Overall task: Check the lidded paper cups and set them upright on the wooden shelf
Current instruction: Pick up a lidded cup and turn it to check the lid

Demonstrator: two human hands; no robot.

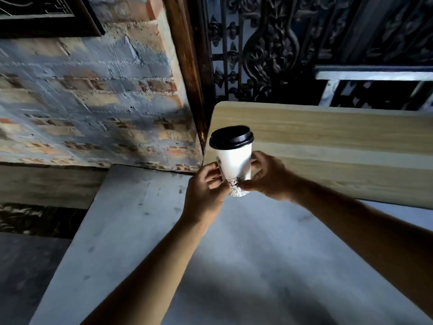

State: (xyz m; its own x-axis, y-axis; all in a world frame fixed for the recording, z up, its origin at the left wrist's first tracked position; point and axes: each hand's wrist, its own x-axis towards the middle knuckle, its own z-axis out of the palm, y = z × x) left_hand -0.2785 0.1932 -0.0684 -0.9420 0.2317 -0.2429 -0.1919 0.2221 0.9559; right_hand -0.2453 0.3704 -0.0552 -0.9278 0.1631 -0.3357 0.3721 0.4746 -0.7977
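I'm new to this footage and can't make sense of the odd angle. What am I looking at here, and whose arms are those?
There is no machine here: a person wears a wide-angle camera on the head, looking forward and down, so the two bare arms are their own. Both the left hand and the right hand grip the lower part of one white paper cup with their fingers. It is upright, with a black lid on. Behind it runs the light wooden shelf, with nothing visible standing on it. Below is a pale grey surface, with a brick wall on the left.
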